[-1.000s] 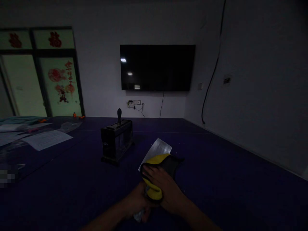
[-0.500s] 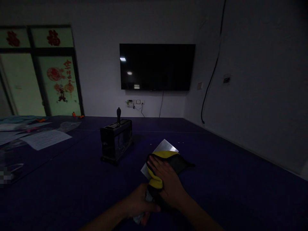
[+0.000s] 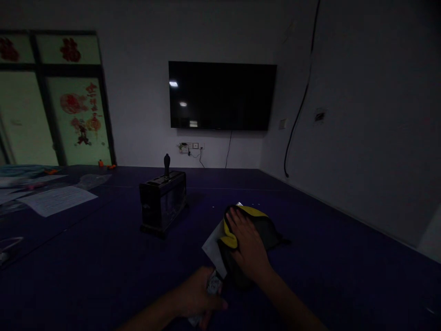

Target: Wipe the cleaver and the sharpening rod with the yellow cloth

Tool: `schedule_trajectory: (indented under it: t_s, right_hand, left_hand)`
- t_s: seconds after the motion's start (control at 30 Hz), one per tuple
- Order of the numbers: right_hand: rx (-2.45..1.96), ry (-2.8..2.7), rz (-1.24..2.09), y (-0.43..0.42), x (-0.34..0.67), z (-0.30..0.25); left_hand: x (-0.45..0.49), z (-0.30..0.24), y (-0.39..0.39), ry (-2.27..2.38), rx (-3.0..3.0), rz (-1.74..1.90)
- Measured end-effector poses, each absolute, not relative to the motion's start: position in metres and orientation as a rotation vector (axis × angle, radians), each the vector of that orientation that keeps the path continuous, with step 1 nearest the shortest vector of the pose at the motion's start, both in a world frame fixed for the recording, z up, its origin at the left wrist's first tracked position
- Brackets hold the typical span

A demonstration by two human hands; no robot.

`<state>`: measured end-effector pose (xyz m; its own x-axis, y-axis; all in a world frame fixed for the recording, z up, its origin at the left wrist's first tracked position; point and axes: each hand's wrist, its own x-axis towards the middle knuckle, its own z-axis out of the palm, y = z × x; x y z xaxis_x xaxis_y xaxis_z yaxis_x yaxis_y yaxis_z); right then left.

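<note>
My left hand (image 3: 197, 296) is wrapped around the patterned, light-coloured handle (image 3: 214, 282) of a cleaver. Its broad metal blade (image 3: 212, 247) points away from me, low over the dark table. A yellow and grey cloth with black edging (image 3: 270, 230) lies across the blade and covers much of it. Pressing that cloth onto the blade is my right hand (image 3: 247, 241), fingers stretched forward; its thumb is hidden. Left of the blade stands a black knife block with clear sides (image 3: 163, 200), and one black handle (image 3: 167, 164) sticks up from its top.
The dark blue-purple table (image 3: 113, 257) reaches to the wall. Sheets of paper (image 3: 58, 201) and clear plastic (image 3: 93, 180) lie at the left, with small orange objects (image 3: 110, 167) behind. A television (image 3: 222, 95) hangs on the wall, and a black cable (image 3: 299, 110) hangs at the right.
My right hand and the cloth have slid right and slightly away along the blade, baring more of its near left part. My left hand stays around the handle. The view has shifted slightly.
</note>
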<state>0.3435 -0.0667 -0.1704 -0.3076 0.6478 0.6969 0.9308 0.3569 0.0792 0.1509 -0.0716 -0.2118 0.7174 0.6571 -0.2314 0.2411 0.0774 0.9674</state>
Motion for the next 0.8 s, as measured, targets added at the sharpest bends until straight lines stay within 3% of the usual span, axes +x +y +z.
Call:
schedule_trajectory:
  t_s: [0.8]
  right_hand:
    - [-1.333, -1.929, -0.528, -0.056, 0.364, -0.181]
  left_hand:
    - [0.151, -0.217, -0.07, 0.765, 1.434, 0.432]
